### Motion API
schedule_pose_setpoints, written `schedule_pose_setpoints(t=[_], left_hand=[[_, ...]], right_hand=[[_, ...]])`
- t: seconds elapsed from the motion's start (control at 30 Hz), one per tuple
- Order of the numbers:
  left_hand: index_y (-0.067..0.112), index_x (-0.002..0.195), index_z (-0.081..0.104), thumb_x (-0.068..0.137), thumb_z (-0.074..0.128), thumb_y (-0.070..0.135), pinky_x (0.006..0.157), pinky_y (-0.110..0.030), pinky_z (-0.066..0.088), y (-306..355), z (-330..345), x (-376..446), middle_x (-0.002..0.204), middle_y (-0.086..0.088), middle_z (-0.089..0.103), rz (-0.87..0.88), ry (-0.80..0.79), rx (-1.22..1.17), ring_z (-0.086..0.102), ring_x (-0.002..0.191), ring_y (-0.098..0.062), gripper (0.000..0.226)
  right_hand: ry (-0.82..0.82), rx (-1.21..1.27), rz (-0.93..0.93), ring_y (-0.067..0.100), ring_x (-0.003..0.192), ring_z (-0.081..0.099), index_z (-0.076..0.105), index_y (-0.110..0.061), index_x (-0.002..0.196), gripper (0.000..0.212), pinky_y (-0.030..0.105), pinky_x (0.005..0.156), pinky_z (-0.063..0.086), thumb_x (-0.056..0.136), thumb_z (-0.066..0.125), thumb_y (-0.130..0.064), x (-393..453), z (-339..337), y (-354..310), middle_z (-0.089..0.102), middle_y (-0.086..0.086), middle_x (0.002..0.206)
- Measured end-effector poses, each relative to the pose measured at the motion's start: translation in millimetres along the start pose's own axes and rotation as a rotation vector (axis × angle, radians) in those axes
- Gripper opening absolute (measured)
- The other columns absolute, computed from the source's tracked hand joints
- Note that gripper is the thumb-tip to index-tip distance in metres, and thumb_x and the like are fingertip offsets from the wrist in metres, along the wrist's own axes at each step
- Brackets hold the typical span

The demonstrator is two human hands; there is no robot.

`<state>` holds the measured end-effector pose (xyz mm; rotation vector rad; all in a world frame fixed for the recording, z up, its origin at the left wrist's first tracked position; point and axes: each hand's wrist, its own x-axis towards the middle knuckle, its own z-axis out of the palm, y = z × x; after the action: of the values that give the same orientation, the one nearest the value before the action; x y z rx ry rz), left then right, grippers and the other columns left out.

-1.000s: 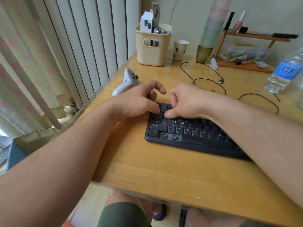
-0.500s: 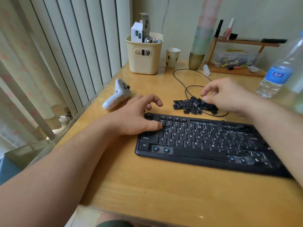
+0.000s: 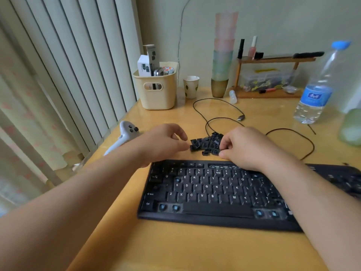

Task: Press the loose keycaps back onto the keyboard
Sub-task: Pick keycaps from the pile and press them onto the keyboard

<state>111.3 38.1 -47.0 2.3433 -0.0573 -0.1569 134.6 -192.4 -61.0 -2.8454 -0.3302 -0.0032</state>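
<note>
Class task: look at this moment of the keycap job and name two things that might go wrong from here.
1. Both hands, the left hand and the right hand, crowd the pile of loose keycaps; a nudge may scatter caps toward the cable.
2. Several bare blue switches show on the keyboard; the caps look alike, so one may be pressed onto the wrong spot.

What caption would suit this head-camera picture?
Both hands, left and right, reach the pile of loose keycaps behind a keyboard with empty slots.

Beige basket (image 3: 157,94), paper cup (image 3: 191,87), water bottle (image 3: 318,89), white controller (image 3: 125,136) on wooden desk (image 3: 175,247)
</note>
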Motion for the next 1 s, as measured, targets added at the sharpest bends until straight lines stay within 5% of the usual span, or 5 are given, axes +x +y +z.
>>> schedule_pose_setpoints(t=[0.1, 0.17, 0.33, 0.83, 1.0], left_hand=[[0.032, 0.104, 0.069, 0.093, 0.074, 0.034, 0.075, -0.031, 0.052, 23, 12, 3, 0.102, 0.006, 0.065, 0.150, 0.082, 0.005, 0.061, 0.079, -0.014, 0.012], [0.034, 0.106, 0.069, 0.090, 0.078, 0.035, 0.081, -0.027, 0.053, 26, 18, -3, 0.103, 0.013, 0.067, 0.324, 0.132, 0.037, 0.064, 0.089, -0.009, 0.018], [0.034, 0.109, 0.071, 0.083, 0.087, 0.031, 0.079, -0.012, 0.045, 18, 28, -27, 0.095, 0.018, 0.073, 0.552, 0.187, -0.022, 0.067, 0.096, -0.006, 0.030], [0.028, 0.095, 0.077, 0.084, 0.085, 0.024, 0.083, -0.020, 0.049, 13, 28, -30, 0.084, 0.015, 0.074, 0.565, 0.227, -0.156, 0.069, 0.087, -0.006, 0.014], [0.029, 0.099, 0.078, 0.088, 0.082, 0.023, 0.073, -0.013, 0.049, 12, 29, -30, 0.087, 0.019, 0.074, 0.550, 0.277, -0.096, 0.068, 0.088, -0.002, 0.014]], right_hand=[[0.067, 0.124, -0.016, 0.010, 0.093, 0.063, 0.075, -0.033, 0.091, 0.007, 0.034, 0.085, 0.053, 0.092, 0.073, -0.039, -4, -4, 3, 0.067, -0.015, 0.092], [0.072, 0.550, 0.001, 0.006, 0.088, 0.064, 0.078, -0.028, 0.091, 0.002, 0.028, 0.076, 0.048, 0.092, 0.077, -0.029, -12, -8, 6, 0.073, -0.012, 0.089], [-0.280, 1.430, 0.042, 0.012, 0.074, 0.059, 0.076, -0.008, 0.107, 0.026, 0.025, 0.070, 0.044, 0.082, 0.071, -0.009, -28, -15, 3, 0.074, 0.008, 0.089], [-0.413, 1.462, 0.068, 0.013, 0.069, 0.059, 0.076, -0.008, 0.103, 0.023, 0.027, 0.067, 0.043, 0.083, 0.068, -0.015, -29, -11, 1, 0.073, 0.010, 0.087], [-0.242, 1.425, 0.070, 0.012, 0.069, 0.061, 0.074, -0.004, 0.110, 0.020, 0.024, 0.066, 0.048, 0.091, 0.068, -0.003, -33, -12, -7, 0.073, 0.010, 0.084]])
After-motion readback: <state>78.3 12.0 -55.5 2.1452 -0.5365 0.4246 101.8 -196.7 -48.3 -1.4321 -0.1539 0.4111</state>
